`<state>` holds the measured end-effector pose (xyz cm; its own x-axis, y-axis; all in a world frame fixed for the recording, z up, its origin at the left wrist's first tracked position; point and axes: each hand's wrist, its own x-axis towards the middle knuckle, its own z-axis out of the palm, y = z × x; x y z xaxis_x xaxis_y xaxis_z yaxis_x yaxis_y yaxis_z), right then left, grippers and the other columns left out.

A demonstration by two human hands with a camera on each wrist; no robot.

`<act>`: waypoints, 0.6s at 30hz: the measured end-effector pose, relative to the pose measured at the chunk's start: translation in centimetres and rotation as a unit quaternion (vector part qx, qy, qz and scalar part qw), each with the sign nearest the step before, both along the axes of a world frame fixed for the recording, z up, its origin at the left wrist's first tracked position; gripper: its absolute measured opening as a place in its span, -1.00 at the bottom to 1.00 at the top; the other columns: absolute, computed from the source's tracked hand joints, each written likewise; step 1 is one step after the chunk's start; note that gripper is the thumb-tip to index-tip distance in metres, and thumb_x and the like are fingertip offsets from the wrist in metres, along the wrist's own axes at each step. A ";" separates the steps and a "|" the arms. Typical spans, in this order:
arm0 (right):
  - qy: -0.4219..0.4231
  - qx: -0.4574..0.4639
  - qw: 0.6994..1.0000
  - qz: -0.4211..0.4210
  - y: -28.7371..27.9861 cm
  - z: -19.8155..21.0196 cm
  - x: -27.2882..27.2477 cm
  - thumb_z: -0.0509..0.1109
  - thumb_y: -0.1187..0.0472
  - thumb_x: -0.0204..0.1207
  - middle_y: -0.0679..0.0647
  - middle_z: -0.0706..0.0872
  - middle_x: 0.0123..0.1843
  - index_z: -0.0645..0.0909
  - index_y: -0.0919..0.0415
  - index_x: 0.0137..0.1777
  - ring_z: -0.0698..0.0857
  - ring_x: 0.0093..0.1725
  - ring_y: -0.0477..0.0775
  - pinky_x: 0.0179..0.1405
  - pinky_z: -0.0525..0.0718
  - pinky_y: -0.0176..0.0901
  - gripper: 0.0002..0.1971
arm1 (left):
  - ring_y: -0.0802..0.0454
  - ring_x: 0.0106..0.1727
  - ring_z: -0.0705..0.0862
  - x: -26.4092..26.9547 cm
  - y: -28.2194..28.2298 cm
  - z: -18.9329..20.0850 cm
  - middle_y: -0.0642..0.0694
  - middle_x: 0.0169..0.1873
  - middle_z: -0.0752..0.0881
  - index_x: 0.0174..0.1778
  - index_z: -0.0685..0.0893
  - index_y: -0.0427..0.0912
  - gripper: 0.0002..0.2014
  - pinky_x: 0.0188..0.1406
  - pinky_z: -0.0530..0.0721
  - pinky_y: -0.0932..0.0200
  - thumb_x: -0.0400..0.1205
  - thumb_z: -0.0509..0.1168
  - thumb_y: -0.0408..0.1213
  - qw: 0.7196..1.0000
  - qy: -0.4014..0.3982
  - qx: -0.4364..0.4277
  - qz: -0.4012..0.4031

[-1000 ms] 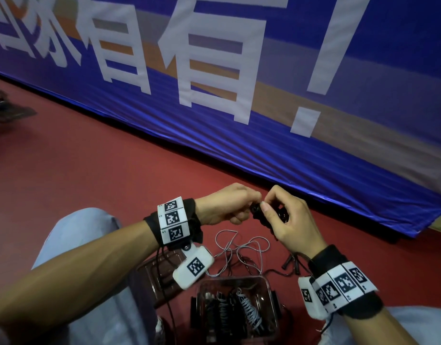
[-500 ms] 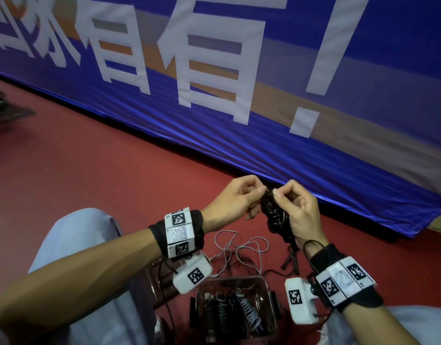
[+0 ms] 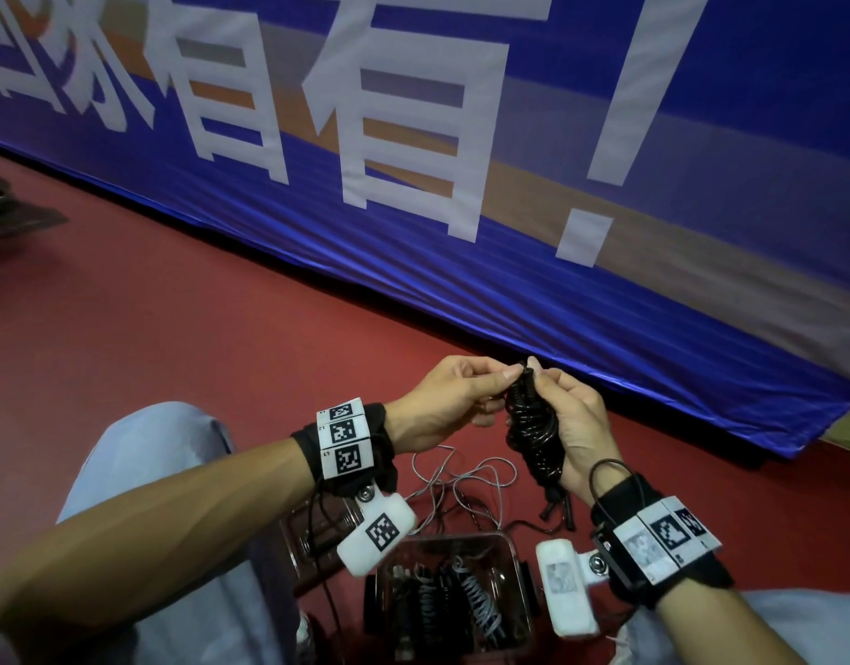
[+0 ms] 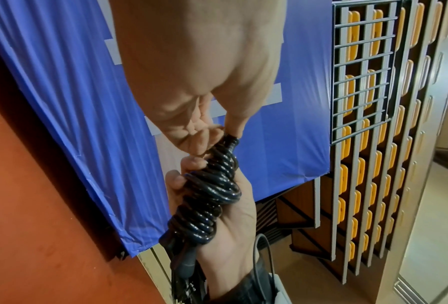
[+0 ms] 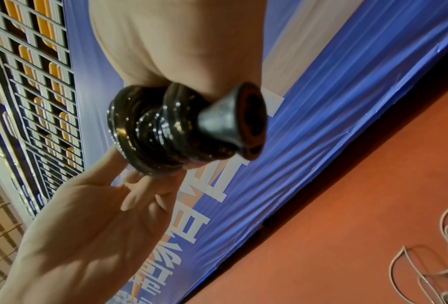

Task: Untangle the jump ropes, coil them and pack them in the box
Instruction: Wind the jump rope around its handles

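Observation:
A black jump rope (image 3: 533, 434), wound into a tight upright bundle, lies in my right hand (image 3: 574, 424), whose fingers curl round it. Its handles (image 3: 557, 508) hang below that palm. My left hand (image 3: 461, 391) pinches the top end of the bundle. The left wrist view shows the left fingertips (image 4: 217, 133) on the top of the black rope (image 4: 207, 195). In the right wrist view one handle end (image 5: 238, 123) points at the camera. A loose grey rope (image 3: 461, 477) lies tangled on the floor. The clear box (image 3: 461, 537) below holds several coiled ropes.
A blue banner (image 3: 509, 232) with white characters hangs along the far side of the red floor (image 3: 173, 328). The box lid (image 3: 312, 525) lies left of the box. My knees frame the box on both sides. A dark object (image 3: 5, 208) lies at the far left.
Both hands have risen. The black bundle now stands upright in my right hand, and my left hand has shifted to pinch its top end.

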<state>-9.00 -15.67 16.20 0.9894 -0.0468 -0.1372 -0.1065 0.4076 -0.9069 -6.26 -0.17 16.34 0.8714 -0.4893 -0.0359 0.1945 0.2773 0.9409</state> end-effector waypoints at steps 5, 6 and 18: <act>0.013 -0.028 0.999 -0.011 1.0 -0.4 0.0 0.44 -0.03 0.65 0.16 0.65 -0.33 0.70 0.33 -0.01 0.62 -0.47 0.07 -0.59 0.64 -0.16 -0.64 | 0.17 -0.47 0.22 -0.1 0.0 0.1 -0.02 -0.40 0.43 0.01 0.65 -0.30 -0.76 -0.54 0.13 0.28 0.77 0.29 -0.15 0.999 0.009 0.031 -0.011; 0.016 -0.035 0.999 -0.018 0.9 -0.4 0.0 0.46 -0.05 0.63 0.18 0.63 -0.32 0.71 0.36 0.04 0.60 -0.47 0.10 -0.59 0.63 -0.16 -0.61 | 0.17 -0.48 0.21 -0.2 -0.1 0.0 -0.02 -0.41 0.41 -0.04 0.66 -0.25 -0.77 -0.53 0.11 0.27 0.77 0.29 -0.14 0.999 0.012 0.031 -0.007; 0.102 0.035 0.991 0.078 0.0 1.6 -0.1 0.33 -0.02 0.67 0.23 0.70 -0.51 0.82 0.23 -0.33 0.60 -0.66 -0.02 -0.68 0.54 -0.34 -0.55 | 0.21 -0.48 0.43 -0.9 -0.5 -0.4 -0.18 -0.25 0.54 0.05 0.69 -0.37 -0.83 -0.57 0.40 0.39 0.76 0.26 -0.33 0.990 0.075 -0.108 -0.056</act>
<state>-9.12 -15.71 17.80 0.9352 0.1219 -0.3326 -0.3516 0.4320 -0.8305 -7.15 -0.64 15.96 0.8035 -0.5937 -0.0448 0.3687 0.4370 0.8204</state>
